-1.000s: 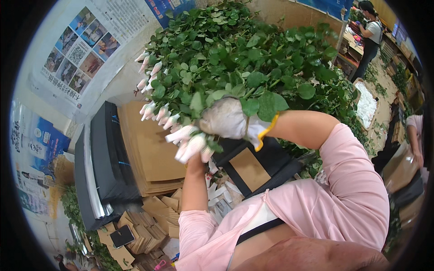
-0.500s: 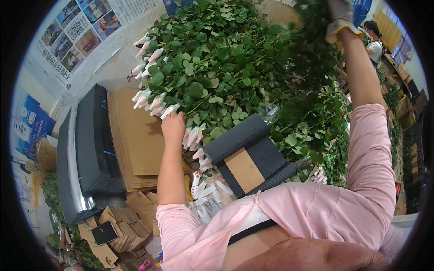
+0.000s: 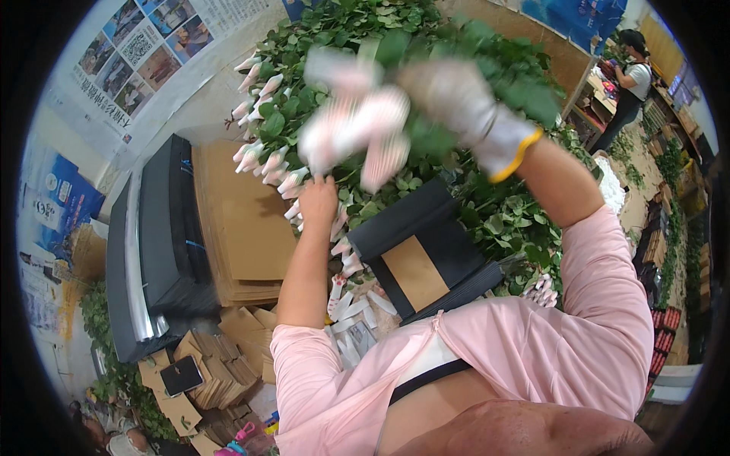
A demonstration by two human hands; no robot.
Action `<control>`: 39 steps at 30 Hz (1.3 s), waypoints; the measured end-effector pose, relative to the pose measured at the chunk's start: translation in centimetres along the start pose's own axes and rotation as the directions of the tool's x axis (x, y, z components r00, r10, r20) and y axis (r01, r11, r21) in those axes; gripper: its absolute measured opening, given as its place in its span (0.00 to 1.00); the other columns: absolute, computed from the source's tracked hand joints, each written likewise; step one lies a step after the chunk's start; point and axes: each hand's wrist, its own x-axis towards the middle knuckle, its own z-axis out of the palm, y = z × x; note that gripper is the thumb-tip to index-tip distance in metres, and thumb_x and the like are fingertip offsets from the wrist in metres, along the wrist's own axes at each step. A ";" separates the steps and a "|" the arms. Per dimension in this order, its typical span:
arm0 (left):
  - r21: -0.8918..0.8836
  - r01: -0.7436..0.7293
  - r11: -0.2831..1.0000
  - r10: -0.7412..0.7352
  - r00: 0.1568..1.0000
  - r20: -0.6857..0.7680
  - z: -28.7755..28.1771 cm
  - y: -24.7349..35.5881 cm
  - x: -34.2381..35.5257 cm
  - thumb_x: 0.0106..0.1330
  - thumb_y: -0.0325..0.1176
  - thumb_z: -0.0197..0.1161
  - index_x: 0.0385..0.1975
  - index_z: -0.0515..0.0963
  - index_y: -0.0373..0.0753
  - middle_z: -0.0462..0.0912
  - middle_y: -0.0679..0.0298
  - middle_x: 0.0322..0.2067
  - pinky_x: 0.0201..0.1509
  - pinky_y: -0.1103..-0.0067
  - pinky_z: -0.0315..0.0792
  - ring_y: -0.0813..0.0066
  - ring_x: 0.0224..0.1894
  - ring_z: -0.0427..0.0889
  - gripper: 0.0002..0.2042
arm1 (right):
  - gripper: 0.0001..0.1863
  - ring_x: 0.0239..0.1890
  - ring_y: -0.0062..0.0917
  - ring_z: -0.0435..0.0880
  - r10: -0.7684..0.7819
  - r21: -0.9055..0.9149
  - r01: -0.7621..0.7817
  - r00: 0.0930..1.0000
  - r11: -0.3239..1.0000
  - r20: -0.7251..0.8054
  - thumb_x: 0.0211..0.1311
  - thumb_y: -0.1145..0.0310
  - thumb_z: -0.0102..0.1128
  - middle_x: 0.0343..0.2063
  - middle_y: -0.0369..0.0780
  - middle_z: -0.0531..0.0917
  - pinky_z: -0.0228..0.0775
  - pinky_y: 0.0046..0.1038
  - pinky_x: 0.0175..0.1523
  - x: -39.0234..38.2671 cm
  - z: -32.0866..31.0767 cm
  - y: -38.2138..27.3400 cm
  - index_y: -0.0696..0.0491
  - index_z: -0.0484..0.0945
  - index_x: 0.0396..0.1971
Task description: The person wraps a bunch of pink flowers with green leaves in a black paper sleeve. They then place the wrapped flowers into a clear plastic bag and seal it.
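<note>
The right hand holds leafy stems, likely safer than the fragile-looking wrapped blooms beside it; the left hand's grip is unclear.

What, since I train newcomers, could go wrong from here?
The gloved right hand might knock the bunch of covered buds it holds against the leafy pile. The left hand, ungloved at the pile's edge, could get scratched. The dark flat device on the stacked cardboard might slide off if bumped.

Gloved right hand, blurred, grips white-and-pink sleeved stems over leafy pile. Bare left hand at pile's sleeved ends.
</note>
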 end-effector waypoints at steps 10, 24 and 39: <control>0.008 0.034 0.999 -0.035 0.997 0.067 0.7 0.9 -0.4 0.59 0.32 0.52 0.33 0.79 0.41 0.77 0.59 0.37 0.36 0.67 0.77 0.61 0.40 0.79 0.09 | 0.17 0.46 0.30 0.77 0.074 -0.111 -0.095 0.981 0.989 -0.179 0.59 0.65 0.53 0.42 0.40 0.79 0.71 0.32 0.48 0.8 -5.5 17.8 0.54 0.72 0.48; -0.359 -0.027 0.933 0.059 0.995 0.078 -0.7 2.0 -6.5 0.51 0.27 0.63 0.48 0.76 0.41 0.76 0.56 0.37 0.44 0.68 0.72 0.57 0.42 0.77 0.21 | 0.18 0.49 0.31 0.78 -0.312 -0.190 0.248 0.757 0.950 -0.573 0.56 0.64 0.55 0.45 0.39 0.80 0.71 0.30 0.51 -4.8 -14.7 9.3 0.52 0.75 0.47; -0.979 -0.114 -0.168 -0.292 0.955 -0.061 -18.9 6.4 -20.0 0.55 0.20 0.64 0.41 0.65 0.36 0.77 0.61 0.34 0.34 0.81 0.75 0.76 0.34 0.79 0.17 | 0.20 0.38 0.35 0.83 -0.664 -0.262 0.662 0.741 0.702 0.096 0.40 0.63 0.67 0.37 0.40 0.84 0.74 0.33 0.44 -6.9 7.5 2.0 0.51 0.81 0.39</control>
